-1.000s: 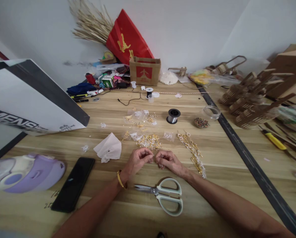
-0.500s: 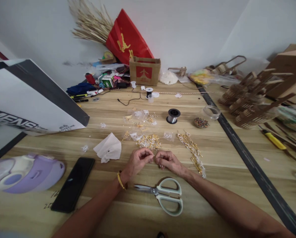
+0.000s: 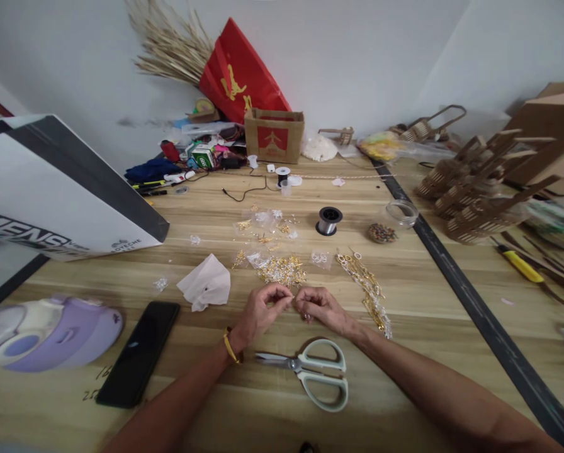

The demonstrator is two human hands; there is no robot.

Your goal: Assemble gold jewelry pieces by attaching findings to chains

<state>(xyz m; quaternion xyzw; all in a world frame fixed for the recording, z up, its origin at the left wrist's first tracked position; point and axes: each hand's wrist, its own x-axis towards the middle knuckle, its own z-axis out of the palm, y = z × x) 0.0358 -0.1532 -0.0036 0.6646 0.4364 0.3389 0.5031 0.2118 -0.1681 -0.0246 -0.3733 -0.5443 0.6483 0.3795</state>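
My left hand point(image 3: 267, 307) and my right hand point(image 3: 320, 308) meet almost fingertip to fingertip over the wooden table. Each is closed in a pinch; whatever sits between the fingertips is too small to name. A bit of something shiny shows under the right fingers. Just beyond both hands lies a pile of gold and silver beads point(image 3: 282, 271). To the right, finished-looking strands of gold and silver beads point(image 3: 369, 290) are laid out side by side. Scissors with pale green handles point(image 3: 305, 371) rest between my forearms, blades pointing left.
A spool of silver wire point(image 3: 329, 221) and a round container of dark beads point(image 3: 383, 233) stand farther back. Left are a crumpled tissue point(image 3: 205, 284), a black phone point(image 3: 139, 353) and a purple-white bottle point(image 3: 65, 333). Small woven baskets point(image 3: 475, 214) and a yellow cutter point(image 3: 520, 263) lie right.
The view has shifted very slightly. Both hands keep nearly the same pinched pose and place; no object has visibly moved on the table.
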